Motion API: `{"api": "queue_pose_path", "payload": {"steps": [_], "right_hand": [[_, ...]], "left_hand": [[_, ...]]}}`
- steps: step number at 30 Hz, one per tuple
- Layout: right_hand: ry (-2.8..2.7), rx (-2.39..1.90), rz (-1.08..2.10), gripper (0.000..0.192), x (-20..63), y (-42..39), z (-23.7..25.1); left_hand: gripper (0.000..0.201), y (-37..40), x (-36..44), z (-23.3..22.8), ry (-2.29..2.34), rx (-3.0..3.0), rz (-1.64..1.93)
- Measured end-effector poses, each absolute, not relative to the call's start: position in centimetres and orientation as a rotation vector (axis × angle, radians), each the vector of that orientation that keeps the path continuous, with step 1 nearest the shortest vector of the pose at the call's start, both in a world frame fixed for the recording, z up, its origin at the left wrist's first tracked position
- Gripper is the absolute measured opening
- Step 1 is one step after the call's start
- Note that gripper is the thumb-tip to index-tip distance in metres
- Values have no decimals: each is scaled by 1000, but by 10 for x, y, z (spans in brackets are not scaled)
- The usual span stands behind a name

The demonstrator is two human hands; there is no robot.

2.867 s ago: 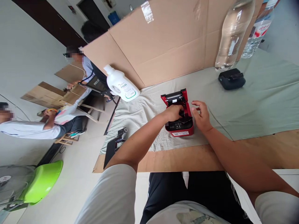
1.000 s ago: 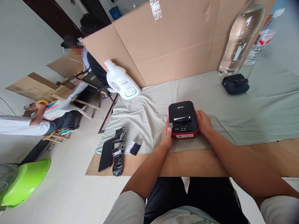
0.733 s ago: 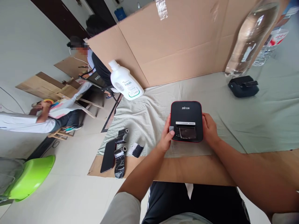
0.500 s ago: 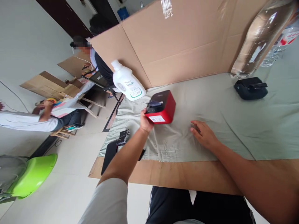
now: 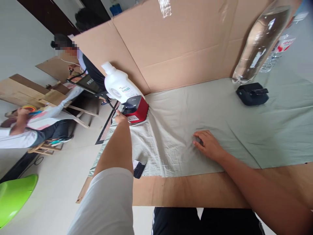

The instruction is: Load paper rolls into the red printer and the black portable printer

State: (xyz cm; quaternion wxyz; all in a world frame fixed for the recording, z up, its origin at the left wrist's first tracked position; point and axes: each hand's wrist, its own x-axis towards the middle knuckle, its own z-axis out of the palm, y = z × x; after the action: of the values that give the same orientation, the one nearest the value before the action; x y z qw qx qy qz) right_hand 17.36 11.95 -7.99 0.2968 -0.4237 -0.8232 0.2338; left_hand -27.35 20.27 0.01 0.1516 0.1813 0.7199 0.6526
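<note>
My left hand (image 5: 121, 117) reaches out to the table's far left and grips the near left side of a red and black box-shaped device (image 5: 141, 111) with a white label; some fingers are hidden by it. Right behind the device a white detergent bottle (image 5: 122, 84) leans back, its lower part covered from view. I cannot tell whether the two touch. My right hand (image 5: 207, 143) rests on the green-grey cloth (image 5: 176, 137) in the middle, fingers bent, thumb apart from them, holding nothing.
A cardboard panel (image 5: 186, 42) borders the table's back. At the right stand a large clear bottle (image 5: 261, 42), a smaller red-labelled bottle (image 5: 276, 52) and a black case (image 5: 251, 94). Near my left forearm lies a dark object (image 5: 139, 169). Other people sit at the left.
My left hand has carried the red and black device leftward and away from me, to in front of the detergent bottle. The view has shifted a little. My right hand stays on the cloth.
</note>
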Motion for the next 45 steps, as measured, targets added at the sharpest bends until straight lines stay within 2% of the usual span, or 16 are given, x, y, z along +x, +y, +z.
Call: {"api": "queue_pose_path", "payload": {"steps": [3,6,9,12,15,18,21,23,27,30,33,36,41,43,45], "right_hand": [[-2230,-1155,605,32,172,120,-78],[-2288,-1243,561,42,168,119,-76],[-2393,-1370,493,56,161,116,-73],[-2538,-1390,437,66,159,105,-69],[-2609,-1361,409,69,168,83,-66],[-2653,-1278,398,67,185,61,-67],[-2692,-1200,406,61,203,73,-65],[-2625,-1308,350,57,218,112,-60],[-2199,-1720,-13,51,264,231,-39],[-1955,-1998,-148,67,308,301,-29],[-1802,-2183,3,90,341,330,-35],[-1769,-2181,147,100,354,331,-49],[-1770,-1979,144,93,327,293,-46],[-1865,-1806,177,87,300,264,-35],[-1986,-1599,209,83,265,225,-21]], "left_hand": [[28,200,-255,0,2408,380,1896],[16,194,-198,-15,2496,537,1925],[10,177,-115,-42,2138,1019,1922],[16,147,-43,-67,1753,1102,1845],[19,113,-9,-79,1634,1097,1705],[20,90,-5,-79,1583,1092,1604],[20,83,-8,-76,1567,1094,1524],[19,83,-9,-73,1576,1124,1464],[18,85,-10,-68,1628,1215,1343],[16,86,-11,-66,1650,1253,1297],[12,87,-11,-66,1635,1269,1289],[7,88,-10,-66,1610,1282,1291],[4,84,-8,-63,1524,1337,1389],[13,81,-4,-61,1419,1280,1403],[33,78,1,-58,1227,1134,1361]]}}
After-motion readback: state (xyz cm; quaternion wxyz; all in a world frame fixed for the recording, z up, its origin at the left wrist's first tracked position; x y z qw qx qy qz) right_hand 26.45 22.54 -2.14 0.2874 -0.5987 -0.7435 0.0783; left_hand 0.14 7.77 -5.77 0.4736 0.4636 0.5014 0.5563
